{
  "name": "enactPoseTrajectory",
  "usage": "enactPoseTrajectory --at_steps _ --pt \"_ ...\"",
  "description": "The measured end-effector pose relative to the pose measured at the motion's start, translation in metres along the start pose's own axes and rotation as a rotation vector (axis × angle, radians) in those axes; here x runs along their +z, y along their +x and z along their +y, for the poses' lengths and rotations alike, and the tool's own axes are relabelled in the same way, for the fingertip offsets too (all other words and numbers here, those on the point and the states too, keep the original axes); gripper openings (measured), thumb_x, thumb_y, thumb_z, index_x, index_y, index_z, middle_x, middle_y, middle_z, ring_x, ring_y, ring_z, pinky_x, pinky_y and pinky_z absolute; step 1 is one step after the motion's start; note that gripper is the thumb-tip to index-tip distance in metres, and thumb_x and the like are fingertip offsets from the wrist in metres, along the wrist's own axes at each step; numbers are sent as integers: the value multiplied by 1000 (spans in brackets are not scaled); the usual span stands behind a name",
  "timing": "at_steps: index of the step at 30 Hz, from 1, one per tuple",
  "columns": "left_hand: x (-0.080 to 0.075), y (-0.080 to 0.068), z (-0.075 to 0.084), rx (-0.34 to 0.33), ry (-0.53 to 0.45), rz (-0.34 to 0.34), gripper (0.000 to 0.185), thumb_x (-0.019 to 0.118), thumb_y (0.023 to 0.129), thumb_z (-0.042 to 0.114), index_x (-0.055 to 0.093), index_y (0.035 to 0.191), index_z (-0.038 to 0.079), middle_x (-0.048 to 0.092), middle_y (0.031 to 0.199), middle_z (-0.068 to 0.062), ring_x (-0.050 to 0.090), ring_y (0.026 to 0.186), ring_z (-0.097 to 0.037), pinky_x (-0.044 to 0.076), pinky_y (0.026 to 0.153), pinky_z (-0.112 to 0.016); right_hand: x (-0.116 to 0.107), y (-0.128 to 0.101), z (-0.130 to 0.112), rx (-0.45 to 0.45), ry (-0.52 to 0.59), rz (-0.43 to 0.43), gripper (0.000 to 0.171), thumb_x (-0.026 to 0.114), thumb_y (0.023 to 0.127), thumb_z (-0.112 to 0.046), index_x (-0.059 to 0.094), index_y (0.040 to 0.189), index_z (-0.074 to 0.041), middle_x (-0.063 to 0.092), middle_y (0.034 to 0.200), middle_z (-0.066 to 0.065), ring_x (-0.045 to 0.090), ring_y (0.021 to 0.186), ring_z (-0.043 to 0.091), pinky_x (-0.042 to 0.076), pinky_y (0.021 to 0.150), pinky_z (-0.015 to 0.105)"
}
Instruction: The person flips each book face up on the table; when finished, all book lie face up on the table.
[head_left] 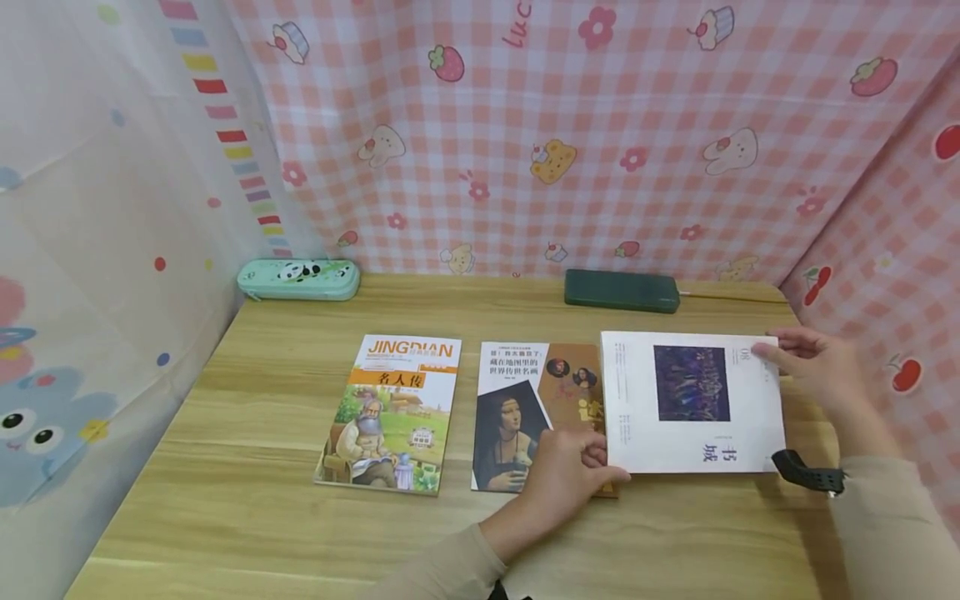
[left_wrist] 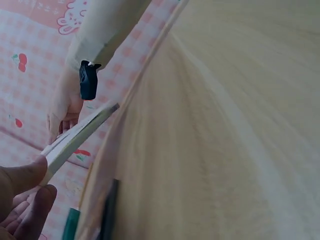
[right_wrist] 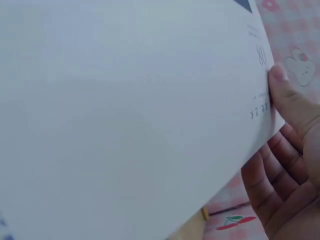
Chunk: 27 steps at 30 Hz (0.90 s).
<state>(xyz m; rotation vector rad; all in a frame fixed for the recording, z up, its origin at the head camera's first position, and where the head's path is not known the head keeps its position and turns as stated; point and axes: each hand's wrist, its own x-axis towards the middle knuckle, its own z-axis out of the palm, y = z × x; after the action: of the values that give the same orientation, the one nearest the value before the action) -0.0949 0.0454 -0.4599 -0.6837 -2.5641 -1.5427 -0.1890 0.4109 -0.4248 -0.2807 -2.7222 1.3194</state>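
Note:
A white book (head_left: pixel 641 442) with a dark square picture on its cover is held sideways above the right part of the table, its spine and page edge showing in the left wrist view. My left hand (head_left: pixel 566 479) pinches its near left corner between thumb and fingers. At the far right corner my right hand (head_left: pixel 810 358) grips the edge, thumb on the cover (right_wrist: pixel 150 100) and fingers beneath. Partly behind the left hand lies a book with a painted portrait (head_left: pixel 510 417); the white book overlaps its right side in the head view.
Left of the portrait book lies a book with a bearded man (head_left: pixel 390 425) on its cover. A mint panda pencil case (head_left: pixel 300 281) and a dark green slab-like box (head_left: pixel 621 290) with a thin cable stand along the back of the wooden table (head_left: pixel 225 467). Patterned cloth (head_left: pixel 487 108) hangs behind.

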Motion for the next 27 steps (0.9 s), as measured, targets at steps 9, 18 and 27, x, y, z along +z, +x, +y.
enactPoseTrajectory --at_steps 9,18,27 --pt "7 2 -17 -90 38 -9 26 92 72 17 79 91 6 72 69 7 56 57 16 49 64 -7 29 3 16 -80 -116 -83 57 70 96 -36 60 135 5 68 109 13 57 82 -1 52 63 12" --pt "7 6 -23 -134 73 -94 18 92 73 16 75 73 9 68 61 9 51 52 15 45 57 -7 36 5 26 -44 -177 -274 69 62 100 -41 48 142 12 56 131 37 58 112 43 53 68 15" --pt "-12 29 -27 -28 175 -88 17 76 92 22 81 97 6 75 81 2 62 69 6 49 63 -7 32 -10 35 -111 -261 -256 56 71 96 -36 60 126 10 65 107 23 57 92 28 49 63 15"
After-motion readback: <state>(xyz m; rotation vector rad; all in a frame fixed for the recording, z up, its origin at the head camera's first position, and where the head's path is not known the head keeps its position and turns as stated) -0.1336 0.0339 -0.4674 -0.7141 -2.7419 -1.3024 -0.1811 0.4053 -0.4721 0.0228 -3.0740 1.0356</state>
